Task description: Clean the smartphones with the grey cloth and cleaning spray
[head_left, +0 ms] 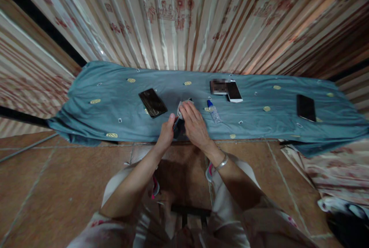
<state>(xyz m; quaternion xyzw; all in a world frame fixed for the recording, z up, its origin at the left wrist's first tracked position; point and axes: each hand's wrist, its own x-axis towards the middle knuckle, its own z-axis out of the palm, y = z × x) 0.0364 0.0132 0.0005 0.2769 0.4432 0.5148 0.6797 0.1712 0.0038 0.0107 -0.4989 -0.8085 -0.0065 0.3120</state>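
My left hand (166,132) grips the edge of a dark, flat phone (179,128), thumb up along its side. Over that phone, my right hand (195,123) is closed on a light grey cloth (180,110), pressing it to the surface; the fingers hide much of both. To the left lies a glossy black phone (153,103), flat on the bedcover. Just right of my right hand is a small clear bottle with a blue cap (213,111), lying on its side.
A blue-green patterned cover (164,77) drapes the long bench. Farther back lie a white-edged phone (234,91) and a blurred-out dark object (218,86) beside it. A black phone (306,108) lies at the far right. Curtains (178,40) hang behind; tiled floor (72,186) in front.
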